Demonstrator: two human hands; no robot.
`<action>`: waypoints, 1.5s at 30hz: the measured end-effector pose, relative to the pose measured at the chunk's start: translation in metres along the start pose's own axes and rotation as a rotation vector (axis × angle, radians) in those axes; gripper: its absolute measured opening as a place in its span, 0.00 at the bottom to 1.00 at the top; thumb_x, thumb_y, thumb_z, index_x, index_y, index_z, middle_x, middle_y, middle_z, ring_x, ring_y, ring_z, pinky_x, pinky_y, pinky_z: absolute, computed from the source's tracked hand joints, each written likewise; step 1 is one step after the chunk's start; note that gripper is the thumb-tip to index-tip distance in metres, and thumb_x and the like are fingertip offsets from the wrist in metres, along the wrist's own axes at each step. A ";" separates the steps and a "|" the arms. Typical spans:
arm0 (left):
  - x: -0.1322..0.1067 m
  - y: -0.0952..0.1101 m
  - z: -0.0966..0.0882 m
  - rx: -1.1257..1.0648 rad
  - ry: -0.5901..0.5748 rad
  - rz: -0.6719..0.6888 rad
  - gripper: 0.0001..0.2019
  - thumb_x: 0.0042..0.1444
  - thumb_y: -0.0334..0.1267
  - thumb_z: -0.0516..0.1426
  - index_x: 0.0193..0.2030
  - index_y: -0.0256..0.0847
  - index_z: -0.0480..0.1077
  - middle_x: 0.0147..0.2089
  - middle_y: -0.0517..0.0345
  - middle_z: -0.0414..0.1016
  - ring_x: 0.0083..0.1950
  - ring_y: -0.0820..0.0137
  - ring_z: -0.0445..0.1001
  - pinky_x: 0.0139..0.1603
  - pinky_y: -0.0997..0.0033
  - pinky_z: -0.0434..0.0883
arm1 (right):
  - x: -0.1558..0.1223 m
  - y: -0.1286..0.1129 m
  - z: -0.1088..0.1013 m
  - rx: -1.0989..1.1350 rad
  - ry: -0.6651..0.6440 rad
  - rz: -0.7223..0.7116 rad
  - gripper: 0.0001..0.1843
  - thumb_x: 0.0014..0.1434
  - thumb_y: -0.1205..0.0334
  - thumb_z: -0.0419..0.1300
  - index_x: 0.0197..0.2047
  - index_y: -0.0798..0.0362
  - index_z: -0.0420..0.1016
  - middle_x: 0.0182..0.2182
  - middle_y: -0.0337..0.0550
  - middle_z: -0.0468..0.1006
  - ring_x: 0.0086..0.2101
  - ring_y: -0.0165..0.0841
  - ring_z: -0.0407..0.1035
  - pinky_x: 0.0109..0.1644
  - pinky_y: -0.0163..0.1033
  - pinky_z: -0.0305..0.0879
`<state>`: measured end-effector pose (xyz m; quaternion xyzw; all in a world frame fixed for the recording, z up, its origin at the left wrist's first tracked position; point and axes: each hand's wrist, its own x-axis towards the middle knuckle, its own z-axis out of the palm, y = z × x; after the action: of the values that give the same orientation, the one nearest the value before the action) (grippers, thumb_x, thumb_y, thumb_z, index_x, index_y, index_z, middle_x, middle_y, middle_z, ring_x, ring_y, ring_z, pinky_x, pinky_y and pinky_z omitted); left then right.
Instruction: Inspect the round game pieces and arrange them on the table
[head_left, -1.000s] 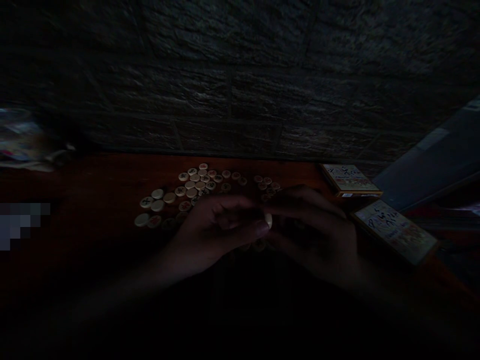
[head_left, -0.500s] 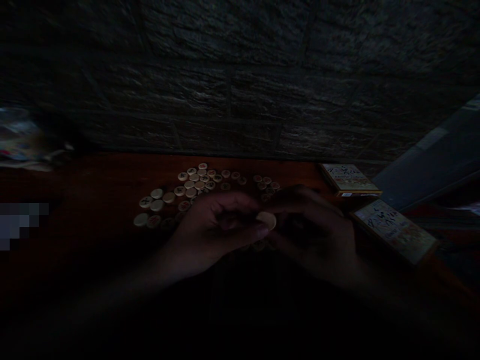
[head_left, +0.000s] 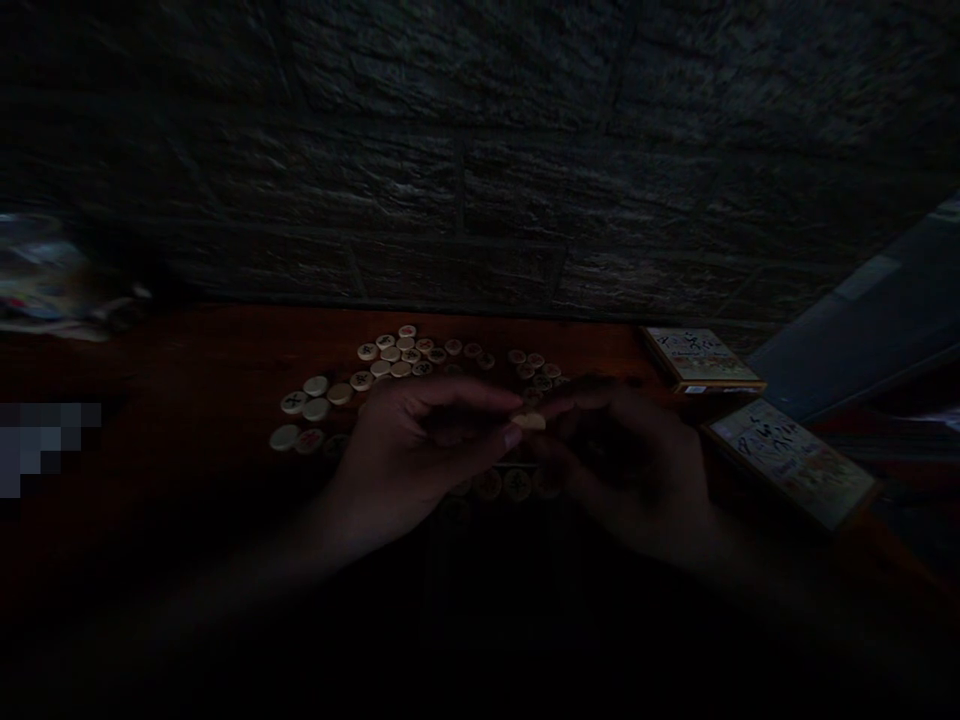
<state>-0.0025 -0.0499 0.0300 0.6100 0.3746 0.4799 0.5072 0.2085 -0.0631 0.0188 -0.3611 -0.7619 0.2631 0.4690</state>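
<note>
A pale round Chinese chess piece [head_left: 531, 422] is pinched between the fingertips of both hands, its edge turned toward me. My left hand [head_left: 412, 465] grips it from the left with thumb and fingers closed on its rim. From the right, the fingertips of my right hand [head_left: 637, 460] meet the same piece; the dim light hides part of that grip. Beyond and beneath the hands lie several more pieces with red or black characters [head_left: 409, 356], and some plain sides up [head_left: 316, 409]. Close to me, a row of pieces [head_left: 517, 484] is partly in shadow.
Two printed boxes, one at the back [head_left: 701, 358] and one nearer [head_left: 791, 460], lie on the right of the reddish wooden table [head_left: 217, 350]. A rough stone wall [head_left: 405, 190] rises behind it. At the far left stands a blurred shiny bag-like thing [head_left: 49, 280].
The held piece has tipped from showing its face to nearly edge-on and sits slightly higher. My fingers have shifted around it, and more of the near row of pieces shows.
</note>
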 end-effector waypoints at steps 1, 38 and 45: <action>0.000 0.000 0.000 0.011 0.004 0.005 0.09 0.54 0.36 0.71 0.42 0.41 0.83 0.43 0.55 0.88 0.42 0.64 0.87 0.46 0.70 0.84 | 0.001 -0.001 0.001 0.015 0.013 0.007 0.10 0.63 0.68 0.67 0.48 0.50 0.76 0.32 0.37 0.82 0.28 0.28 0.77 0.29 0.32 0.72; 0.000 0.002 0.003 0.052 0.057 0.083 0.09 0.53 0.32 0.72 0.40 0.42 0.80 0.41 0.58 0.88 0.43 0.67 0.87 0.44 0.74 0.84 | 0.009 0.001 0.007 0.277 0.060 0.175 0.10 0.52 0.67 0.76 0.37 0.52 0.82 0.33 0.40 0.86 0.31 0.30 0.81 0.35 0.32 0.79; -0.002 0.001 0.004 0.047 -0.026 0.099 0.12 0.54 0.33 0.71 0.45 0.42 0.82 0.45 0.56 0.87 0.45 0.65 0.86 0.48 0.71 0.83 | 0.014 -0.004 0.003 0.465 0.007 0.440 0.14 0.54 0.53 0.76 0.37 0.54 0.82 0.24 0.39 0.83 0.19 0.27 0.72 0.21 0.31 0.70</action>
<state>0.0007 -0.0531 0.0307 0.6456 0.3486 0.4877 0.4732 0.2000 -0.0545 0.0277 -0.4011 -0.5835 0.5240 0.4734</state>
